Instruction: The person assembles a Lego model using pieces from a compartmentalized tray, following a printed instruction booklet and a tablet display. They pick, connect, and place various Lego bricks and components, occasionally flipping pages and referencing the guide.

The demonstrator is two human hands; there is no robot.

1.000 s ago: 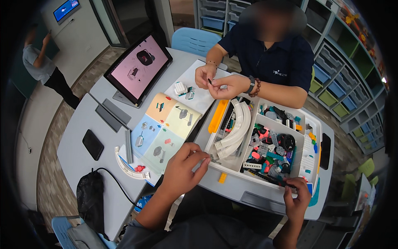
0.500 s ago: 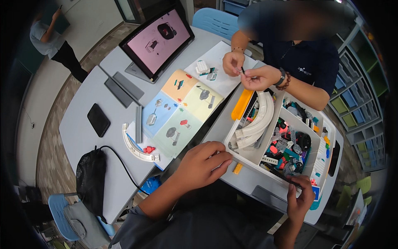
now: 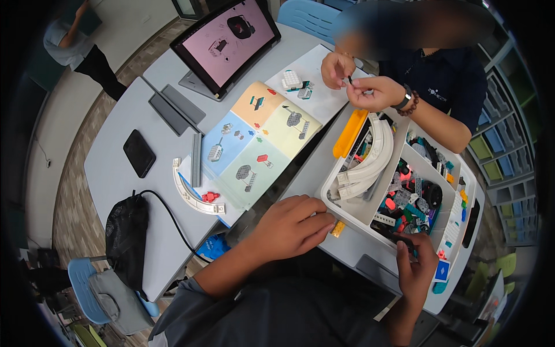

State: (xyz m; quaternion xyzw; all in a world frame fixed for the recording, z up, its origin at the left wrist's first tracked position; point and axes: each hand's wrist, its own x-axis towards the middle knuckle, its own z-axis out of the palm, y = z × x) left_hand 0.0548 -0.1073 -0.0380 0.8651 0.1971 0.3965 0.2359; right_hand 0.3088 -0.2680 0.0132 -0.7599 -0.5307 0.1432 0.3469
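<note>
A white sorting tray [image 3: 363, 217] full of toy building bricks stands on the table in front of me. My left hand [image 3: 296, 224] is closed beside its near left corner, fingers curled; whatever they hold, if anything, is hidden. At the tray's near edge my right hand [image 3: 418, 261] pinches a small dark piece [image 3: 409, 245], partly covered by the fingers. Loose bricks [image 3: 411, 199] in several colours fill the middle compartment. White curved track pieces [image 3: 377, 156] lie in the left one. An instruction booklet [image 3: 263, 147] is spread open left of the tray.
Across the table a co-worker's hands [image 3: 370, 89] hold a small dark piece. A laptop [image 3: 228, 46], a phone [image 3: 139, 153], a black mesh bag [image 3: 127, 240] and a white curved piece [image 3: 193, 196] with a red brick [image 3: 210, 197] are on the left. A grey-white brick build [image 3: 292, 80] sits on the booklet.
The whole view has shifted slightly, so the table and tray appear farther right and higher. Both my hands keep nearly the same places by the tray; the co-worker still handles the small dark piece.
</note>
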